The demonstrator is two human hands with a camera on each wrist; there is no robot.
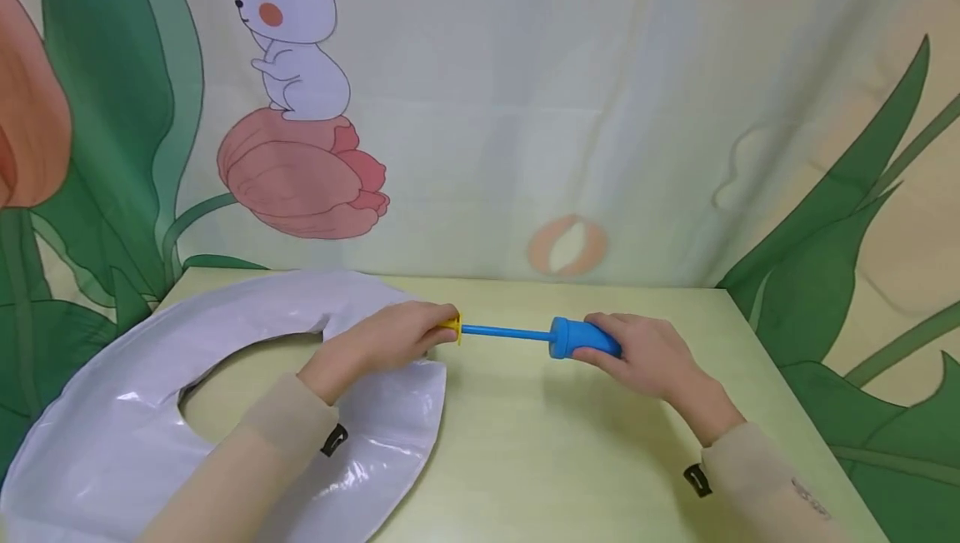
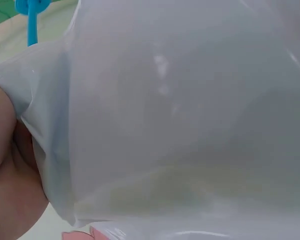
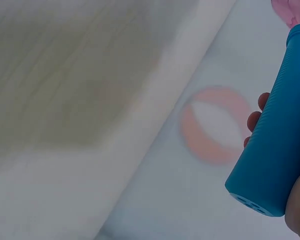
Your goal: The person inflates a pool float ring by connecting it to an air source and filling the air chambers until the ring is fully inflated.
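Note:
A blue hand pump (image 1: pixel 581 336) lies level across the middle of the head view, its thin blue rod drawn out of the barrel. My right hand (image 1: pixel 647 351) grips the barrel, fingers on one side and thumb on the other; the right wrist view shows the ribbed barrel (image 3: pixel 272 135) with holes in its end. At the rod's other end, my left hand (image 1: pixel 397 333) holds the yellow end piece (image 1: pixel 453 324) by the edge of a pale, partly inflated ring (image 1: pixel 97 418). The ring's film (image 2: pixel 165 125) fills most of the left wrist view, hiding the fingertips.
A pale yellow-green table (image 1: pixel 510 460) lies under both arms, the ring spreading over its left side. Behind its far edge hangs a printed cloth (image 1: pixel 480 151) with a rabbit and tulips. Small black clips (image 1: pixel 697 480) show by the sleeves.

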